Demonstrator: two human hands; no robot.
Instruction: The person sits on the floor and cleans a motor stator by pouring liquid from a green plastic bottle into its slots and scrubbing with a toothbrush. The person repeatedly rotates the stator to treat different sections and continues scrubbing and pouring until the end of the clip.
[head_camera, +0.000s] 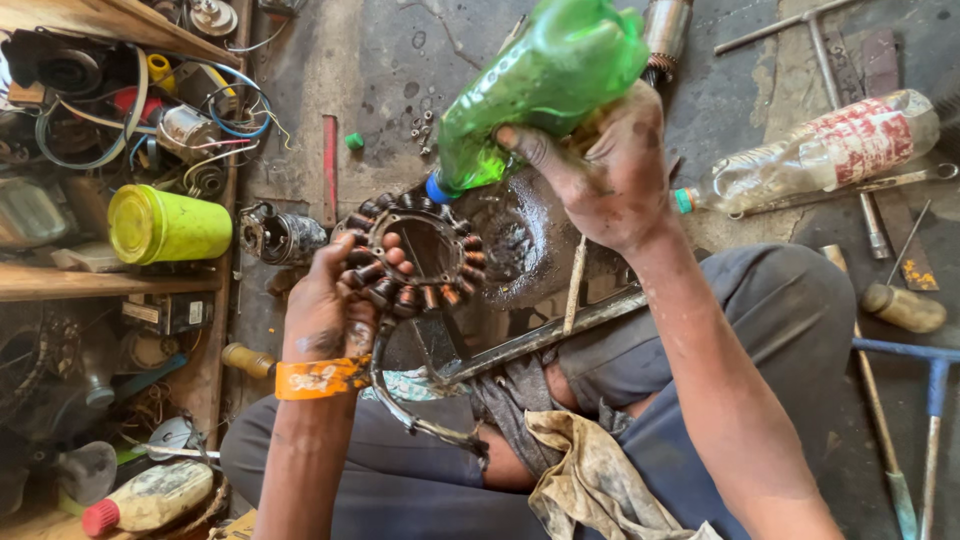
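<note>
Sitting low over a stained, oil-dark concrete floor, a person is working in what looks like a cluttered repair shop. Far to the left of the coil ring, wooden shelves are holding tangled wires, small motors and a yellow-green can lying on its side. Below the shelves, a dirty bottle with a red cap is lying on the ground. Just left of the ring, a small grey motor part is resting on the floor.

The left hand, wearing an orange wristband, is gripping the coil ring by its lower left edge, fingers curled over the copper windings, holding it up above the lap. A sleeved cable is trailing down from the ring.

Just above and right of the ring, the right hand is clasping a green plastic bottle, fingers wrapped around its body, tipping it so the blue-capped mouth is pointing down at the ring's upper edge. Behind the ring, a dark wet metal bowl is sitting on the floor.

Below the ring, a grimy rag is lying across dark trousers. Far right of the ring, a clear bottle with a red label, metal rods and a blue-handled tool are lying on the floor.
</note>
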